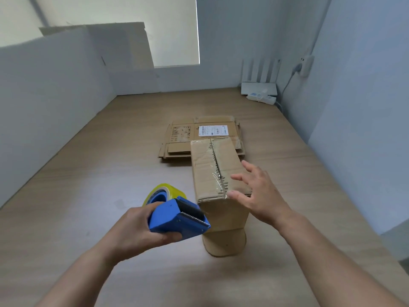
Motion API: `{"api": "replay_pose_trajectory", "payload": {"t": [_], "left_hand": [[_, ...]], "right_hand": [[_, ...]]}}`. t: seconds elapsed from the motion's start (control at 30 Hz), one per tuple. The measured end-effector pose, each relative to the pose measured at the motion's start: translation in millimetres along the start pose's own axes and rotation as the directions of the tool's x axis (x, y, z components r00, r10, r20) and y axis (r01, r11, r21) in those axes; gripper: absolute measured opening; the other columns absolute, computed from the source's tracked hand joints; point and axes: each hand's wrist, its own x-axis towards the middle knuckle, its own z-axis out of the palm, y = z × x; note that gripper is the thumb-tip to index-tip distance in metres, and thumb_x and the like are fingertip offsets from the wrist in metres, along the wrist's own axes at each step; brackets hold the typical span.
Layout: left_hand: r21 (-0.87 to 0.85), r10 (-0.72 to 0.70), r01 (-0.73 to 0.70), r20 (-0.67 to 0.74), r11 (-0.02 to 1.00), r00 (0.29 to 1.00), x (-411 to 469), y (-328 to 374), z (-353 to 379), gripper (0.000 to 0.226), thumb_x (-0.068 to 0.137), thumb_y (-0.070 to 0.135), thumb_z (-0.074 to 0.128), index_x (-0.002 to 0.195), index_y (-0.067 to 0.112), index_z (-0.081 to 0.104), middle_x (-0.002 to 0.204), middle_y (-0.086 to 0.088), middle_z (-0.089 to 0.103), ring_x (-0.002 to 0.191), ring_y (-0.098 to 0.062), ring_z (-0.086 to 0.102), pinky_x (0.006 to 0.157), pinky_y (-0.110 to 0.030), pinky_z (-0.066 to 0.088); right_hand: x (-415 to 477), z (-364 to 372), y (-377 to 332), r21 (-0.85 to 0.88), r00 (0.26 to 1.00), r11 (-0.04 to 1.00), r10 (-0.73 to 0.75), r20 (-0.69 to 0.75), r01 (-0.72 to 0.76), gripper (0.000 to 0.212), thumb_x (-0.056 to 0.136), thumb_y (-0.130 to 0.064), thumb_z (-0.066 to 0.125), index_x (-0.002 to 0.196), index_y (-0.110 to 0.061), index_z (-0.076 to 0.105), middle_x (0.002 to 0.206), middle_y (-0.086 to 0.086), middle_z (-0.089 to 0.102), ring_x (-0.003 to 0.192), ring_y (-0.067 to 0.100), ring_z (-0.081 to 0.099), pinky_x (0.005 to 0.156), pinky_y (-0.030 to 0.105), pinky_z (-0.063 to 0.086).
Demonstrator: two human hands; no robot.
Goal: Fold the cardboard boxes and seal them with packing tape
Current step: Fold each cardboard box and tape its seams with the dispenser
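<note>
A folded brown cardboard box (pixel 210 169) stands on the wooden table, with clear tape along its top centre seam and a flap spread out at its base. My right hand (pixel 256 193) is over the box's near right top corner, fingers straight and spread, fingertips touching the taped top. My left hand (pixel 141 229) grips a blue tape dispenser (pixel 177 218) holding a yellowish tape roll (pixel 164 191), just left of the box, its toothed blade facing the box's near side. Behind the box lies a stack of flattened cardboard boxes (pixel 183 138) with a white shipping label.
The wooden table (pixel 110 173) is walled by white panels on the left and back. A white router (pixel 259 87) and a power strip (pixel 262 98) sit in the far right corner, with a cable running up to a wall socket. A cardboard sheet (pixel 124 47) leans at the back left.
</note>
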Motion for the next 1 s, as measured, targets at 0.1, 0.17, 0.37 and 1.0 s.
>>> {"api": "replay_pose_trajectory", "payload": {"t": [0.1, 0.17, 0.37, 1.0], "left_hand": [[-0.005, 0.030, -0.030, 0.022, 1.000, 0.999, 4, 7, 0, 0.045, 0.050, 0.061, 0.074, 0.089, 0.041, 0.068, 0.084, 0.014, 0.070, 0.076, -0.009, 0.065, 0.063, -0.022, 0.052], [-0.007, 0.049, -0.048, 0.030, 0.999, 0.998, 8, 10, 0, 0.044, 0.050, 0.060, 0.074, 0.090, 0.041, 0.068, 0.085, 0.013, 0.070, 0.075, -0.010, 0.065, 0.062, -0.021, 0.051], [-0.004, 0.054, -0.054, 0.073, 0.999, 0.996, 21, 17, 0, 0.048, 0.050, 0.061, 0.073, 0.090, 0.036, 0.068, 0.086, 0.016, 0.070, 0.078, -0.008, 0.066, 0.062, -0.019, 0.051], [0.193, -0.296, 0.265, 0.155, 0.945, 0.943, 13, 7, -95, 0.097, 0.023, 0.092, 0.064, 0.082, 0.015, 0.075, 0.072, -0.005, 0.074, 0.065, -0.022, 0.071, 0.065, -0.033, 0.051]], "right_hand": [[-6, -16, -32, 0.393, 0.972, 0.918, -0.139, 0.190, 0.055, 0.055, 0.073, -0.048, 0.073, 0.124, -0.039, 0.055, 0.132, -0.014, 0.050, 0.120, -0.001, 0.047, 0.102, 0.022, 0.040], [-11, -20, -46, 0.446, 0.938, 0.891, -0.225, 0.262, 0.089, 0.053, 0.070, -0.045, 0.073, 0.119, -0.041, 0.056, 0.119, -0.018, 0.058, 0.105, -0.007, 0.053, 0.086, 0.009, 0.041], [-13, -14, -55, 0.401, 0.965, 0.884, -0.263, 0.003, 0.240, 0.007, 0.087, -0.012, 0.067, 0.082, -0.017, 0.067, 0.076, -0.015, 0.058, 0.072, 0.000, 0.052, 0.065, 0.014, 0.041], [-10, -25, 16, 0.563, 0.924, 0.807, 0.334, -0.186, -0.178, 0.024, 0.089, -0.009, 0.062, 0.066, -0.010, 0.058, 0.052, -0.004, 0.056, 0.041, 0.010, 0.043, 0.043, 0.021, 0.038]]}}
